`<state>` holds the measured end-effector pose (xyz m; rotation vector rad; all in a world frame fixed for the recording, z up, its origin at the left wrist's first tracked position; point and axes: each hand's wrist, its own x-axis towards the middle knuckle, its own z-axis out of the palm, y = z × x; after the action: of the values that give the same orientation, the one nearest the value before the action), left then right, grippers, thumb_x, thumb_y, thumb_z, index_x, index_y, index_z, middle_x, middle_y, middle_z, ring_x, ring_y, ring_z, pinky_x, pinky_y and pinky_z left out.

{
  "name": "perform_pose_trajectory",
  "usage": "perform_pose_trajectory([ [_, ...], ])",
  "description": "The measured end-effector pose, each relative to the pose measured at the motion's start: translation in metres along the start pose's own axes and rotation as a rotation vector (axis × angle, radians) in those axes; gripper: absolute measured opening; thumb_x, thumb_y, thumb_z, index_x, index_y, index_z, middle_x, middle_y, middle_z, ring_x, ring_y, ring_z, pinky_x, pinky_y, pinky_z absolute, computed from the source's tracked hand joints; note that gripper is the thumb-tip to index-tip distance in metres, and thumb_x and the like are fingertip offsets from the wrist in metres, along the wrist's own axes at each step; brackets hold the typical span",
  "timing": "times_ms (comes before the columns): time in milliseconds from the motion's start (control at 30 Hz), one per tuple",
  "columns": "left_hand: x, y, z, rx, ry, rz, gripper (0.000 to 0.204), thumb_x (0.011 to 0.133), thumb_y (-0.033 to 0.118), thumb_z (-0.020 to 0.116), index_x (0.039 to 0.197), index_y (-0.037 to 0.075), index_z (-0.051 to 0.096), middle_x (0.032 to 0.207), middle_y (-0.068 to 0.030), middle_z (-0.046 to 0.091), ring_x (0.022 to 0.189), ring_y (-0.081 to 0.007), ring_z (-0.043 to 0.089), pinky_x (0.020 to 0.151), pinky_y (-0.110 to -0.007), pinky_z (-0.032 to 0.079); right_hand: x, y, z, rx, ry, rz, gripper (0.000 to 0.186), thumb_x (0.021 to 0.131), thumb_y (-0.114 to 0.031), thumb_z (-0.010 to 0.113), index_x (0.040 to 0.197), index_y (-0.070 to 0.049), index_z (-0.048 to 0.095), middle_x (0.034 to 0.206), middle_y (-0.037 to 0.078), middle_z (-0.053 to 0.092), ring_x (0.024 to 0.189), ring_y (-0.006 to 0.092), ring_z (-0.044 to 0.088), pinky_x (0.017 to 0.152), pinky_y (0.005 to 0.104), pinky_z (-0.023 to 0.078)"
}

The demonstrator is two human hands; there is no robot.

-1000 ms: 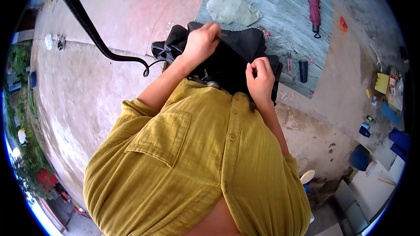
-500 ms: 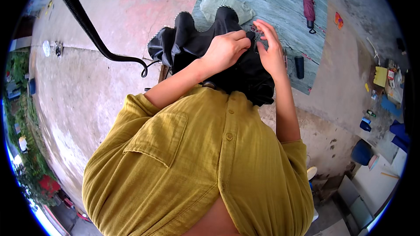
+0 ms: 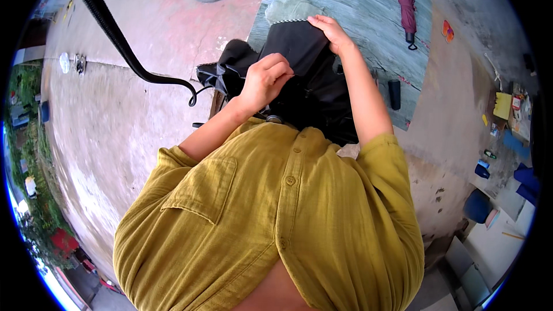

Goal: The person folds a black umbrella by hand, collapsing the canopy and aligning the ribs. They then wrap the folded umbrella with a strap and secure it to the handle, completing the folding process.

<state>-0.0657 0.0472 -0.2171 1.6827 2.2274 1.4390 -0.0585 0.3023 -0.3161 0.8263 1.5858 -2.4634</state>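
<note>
Right hand: thumb and fingers pinching the trimmed far hem of the black cloth. Left hand: nearer the body, fingers bent, tips drawn together on a fold of the same cloth. Black cloth: in front of the shirt, stretched between the two hands, rumpled at left. Beyond its hem: pale cloth, on a blue-grey mat. Also on the mat, to the right: maroon umbrella; dark cylinder.

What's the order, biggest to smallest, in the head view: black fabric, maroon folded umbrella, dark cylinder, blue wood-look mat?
1. Blue wood-look mat
2. Black fabric, probably enlarged by nearness
3. Maroon folded umbrella
4. Dark cylinder
</note>
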Motion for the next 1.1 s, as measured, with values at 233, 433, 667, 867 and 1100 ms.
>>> perform_pose_trajectory([
  [233, 0.003, 0.013, 0.013, -0.096, -0.123, 0.006, 0.016, 0.072, 0.000, 0.072, 0.084, 0.003, 0.062, 0.087, -0.0083, 0.060, 0.078, -0.0274, 0.062, 0.066, -0.035, 0.052, -0.001, -0.002, 0.008, -0.756, 0.539, -0.654, 0.030, 0.080, -0.006, 0.067, 0.108, -0.004, 0.057, 0.097, 0.009, 0.064, 0.076, 0.0189, 0.062, 0.072, 0.0330, 0.051],
  [433, -0.014, -0.007, -0.058, 0.059, 0.169, -0.264, 0.020, 0.080, -0.003, 0.065, 0.099, 0.001, 0.063, 0.099, -0.0100, 0.063, 0.090, -0.0234, 0.063, 0.076, -0.031, 0.051, -0.158, -0.019, 0.059, -0.648, 0.279, -0.764, 0.018, 0.084, 0.003, 0.060, 0.100, -0.002, 0.057, 0.095, 0.005, 0.062, 0.076, 0.0120, 0.059, 0.072, 0.0269, 0.048],
  [667, -0.139, -0.064, -0.067, 0.157, 0.074, -0.755, 0.050, 0.078, -0.002, 0.060, 0.126, 0.003, 0.047, 0.118, -0.0171, 0.052, 0.104, -0.0292, 0.057, 0.090, -0.033, 0.047, -0.212, 0.010, 0.120, -1.042, -0.428, -0.680, 0.038, 0.079, 0.007, 0.052, 0.115, -0.004, 0.059, 0.129, 0.011, 0.052, 0.126, 0.0301, 0.046, 0.097, 0.0372, 0.046],
  [867, -0.089, -0.057, -0.060, -0.409, 0.105, -0.915, 0.066, 0.080, -0.005, 0.053, 0.141, 0.007, 0.032, 0.138, -0.0106, 0.043, 0.127, -0.0238, 0.044, 0.099, -0.034, 0.041, -0.168, 0.031, 0.118, -1.237, -0.356, -0.709, 0.045, 0.066, 0.000, 0.071, 0.108, -0.006, 0.055, 0.119, 0.014, 0.059, 0.113, 0.0309, 0.056, 0.083, 0.0403, 0.052],
  [1100, 0.010, -0.061, -0.057, -0.612, 0.039, -0.538, 0.047, 0.090, 0.002, 0.055, 0.135, 0.004, 0.042, 0.136, -0.0115, 0.050, 0.128, -0.0212, 0.045, 0.106, -0.034, 0.037, -0.165, 0.012, 0.078, -0.844, 0.260, -0.743, 0.041, 0.073, -0.007, 0.078, 0.103, -0.003, 0.050, 0.095, 0.015, 0.068, 0.085, 0.0305, 0.068, 0.072, 0.0358, 0.054],
])
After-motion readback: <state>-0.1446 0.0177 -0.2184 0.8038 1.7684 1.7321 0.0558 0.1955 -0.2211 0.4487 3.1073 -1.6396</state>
